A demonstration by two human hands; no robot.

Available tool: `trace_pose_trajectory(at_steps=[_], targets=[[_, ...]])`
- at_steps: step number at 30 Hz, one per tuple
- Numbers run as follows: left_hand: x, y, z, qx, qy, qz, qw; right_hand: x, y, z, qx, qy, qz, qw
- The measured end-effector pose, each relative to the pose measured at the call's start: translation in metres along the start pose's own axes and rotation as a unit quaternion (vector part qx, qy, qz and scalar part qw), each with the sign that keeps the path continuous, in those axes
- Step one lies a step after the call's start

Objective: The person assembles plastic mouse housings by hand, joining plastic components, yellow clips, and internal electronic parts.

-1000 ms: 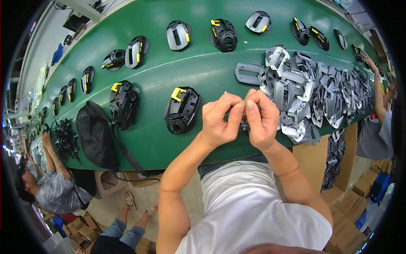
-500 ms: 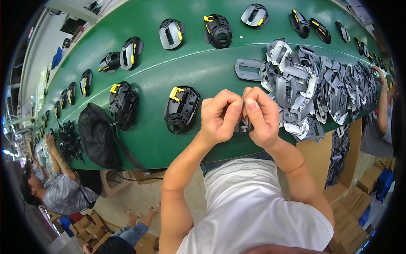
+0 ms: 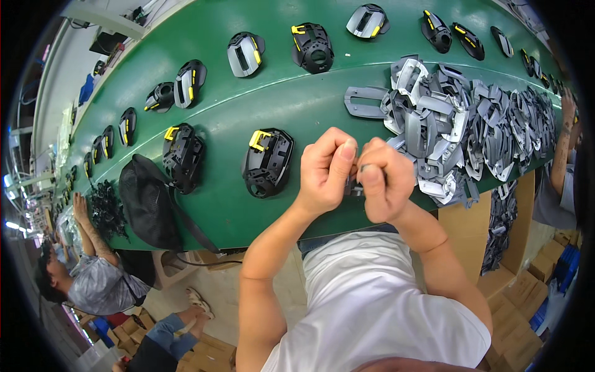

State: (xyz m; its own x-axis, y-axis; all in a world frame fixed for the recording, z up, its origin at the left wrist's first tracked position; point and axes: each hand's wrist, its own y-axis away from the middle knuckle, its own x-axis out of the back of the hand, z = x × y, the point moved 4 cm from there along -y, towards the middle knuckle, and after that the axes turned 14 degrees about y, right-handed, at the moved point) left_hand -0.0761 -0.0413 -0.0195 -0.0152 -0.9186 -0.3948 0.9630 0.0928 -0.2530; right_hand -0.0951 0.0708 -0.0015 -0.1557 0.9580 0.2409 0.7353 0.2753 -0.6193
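Left hand (image 3: 325,170) and right hand (image 3: 385,180) pinch a small dark part (image 3: 355,184) — mostly hidden (shape unclear).

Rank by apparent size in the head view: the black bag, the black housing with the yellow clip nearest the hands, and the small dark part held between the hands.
1. black bag
2. black housing with the yellow clip
3. small dark part, mostly hidden by the left hand and right hand

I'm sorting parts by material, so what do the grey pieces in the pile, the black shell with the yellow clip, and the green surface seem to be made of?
Grey pieces: likely moulded plastic, satin; thin cut-out shapes with soft highlights.
Black shell: apparently matte moulded plastic, ribbed inside; its yellow clip looks like glossier plastic.
Green surface: smooth, slightly shiny, perhaps a rubbery belt; the look leaves it open.
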Motion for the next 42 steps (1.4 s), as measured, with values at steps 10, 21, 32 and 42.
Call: trace_pose_trajectory(at_steps=[10,21,32,42], targets=[[-0.004,0.008,-0.001,-0.064,-0.044,0.055,0.995,-0.009,0.009,0.023,-0.178,-0.140,-0.025,0.974],[-0.004,0.002,0.000,-0.094,-0.141,0.040,0.985,-0.008,0.004,0.027,-0.156,-0.083,-0.040,0.983],[-0.006,0.008,-0.005,-0.083,-0.102,0.057,0.990,-0.009,0.010,0.030,-0.181,-0.122,-0.033,0.975],[0.000,0.006,-0.008,-0.081,-0.130,0.056,0.987,-0.014,0.010,0.032,-0.173,-0.131,-0.039,0.975]])
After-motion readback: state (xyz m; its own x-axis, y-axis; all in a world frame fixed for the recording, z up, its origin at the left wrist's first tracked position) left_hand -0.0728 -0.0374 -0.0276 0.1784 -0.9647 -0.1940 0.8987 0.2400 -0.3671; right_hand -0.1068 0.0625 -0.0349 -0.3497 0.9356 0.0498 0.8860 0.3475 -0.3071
